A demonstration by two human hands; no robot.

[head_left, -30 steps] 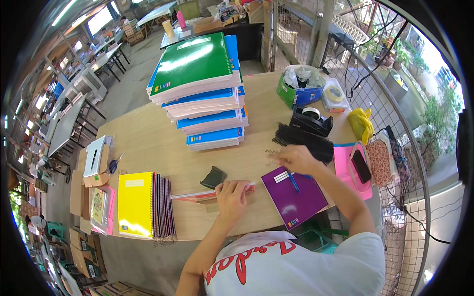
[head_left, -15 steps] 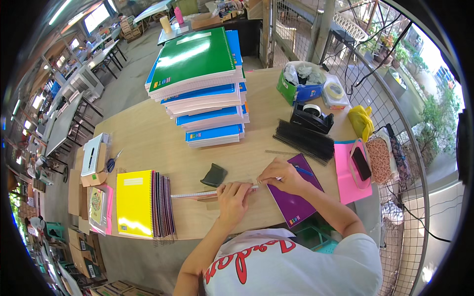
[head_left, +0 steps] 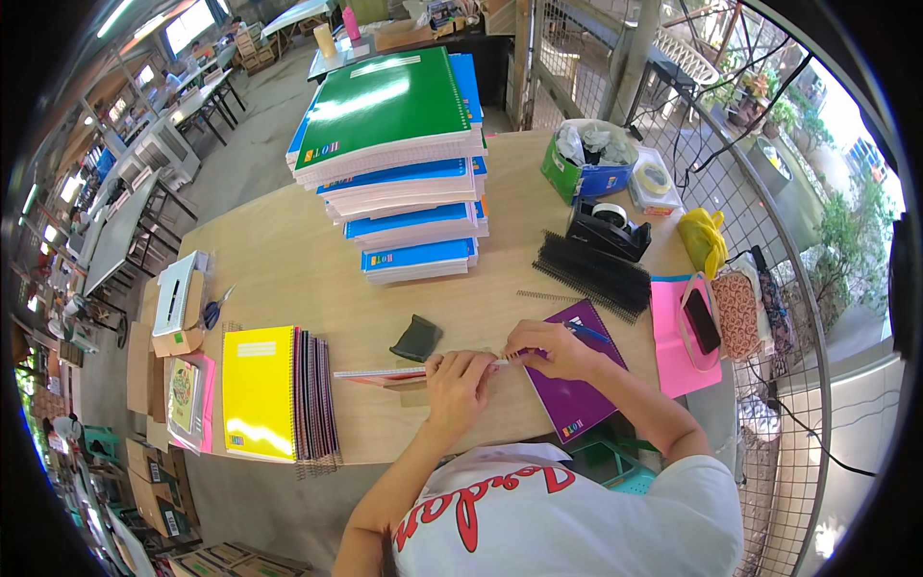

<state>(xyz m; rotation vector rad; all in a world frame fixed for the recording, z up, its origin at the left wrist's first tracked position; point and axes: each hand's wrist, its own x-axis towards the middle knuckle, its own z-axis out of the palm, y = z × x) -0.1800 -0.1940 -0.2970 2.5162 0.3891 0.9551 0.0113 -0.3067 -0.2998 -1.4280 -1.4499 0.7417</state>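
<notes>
A thin notebook [head_left: 385, 373] with a red cover lies edge-on along the front of the wooden table [head_left: 288, 260]. My left hand [head_left: 460, 383] rests on its right part, fingers closed over the edge. Just to the right, my right hand [head_left: 548, 348] pinches the notebook's right end; what sits between the fingertips is too small to tell. Under that hand lies a purple notebook [head_left: 577, 399] with a blue pen [head_left: 588, 333] on it. A pile of black binding coils [head_left: 591, 274] lies just beyond, and one loose wire coil [head_left: 546, 296] sits in front of the pile.
A tall stack of blue notebooks with a green one on top [head_left: 399, 163] stands mid-table. A small black object [head_left: 416, 338] lies near my left hand. At the left are yellow bound notebooks [head_left: 258, 389]; at the right a tape dispenser [head_left: 606, 229], pink sheet [head_left: 673, 365] and phone [head_left: 701, 320].
My right hand has come back from near the black coils, across the purple notebook, to the right end of the thin notebook. My left hand stays on that notebook.
</notes>
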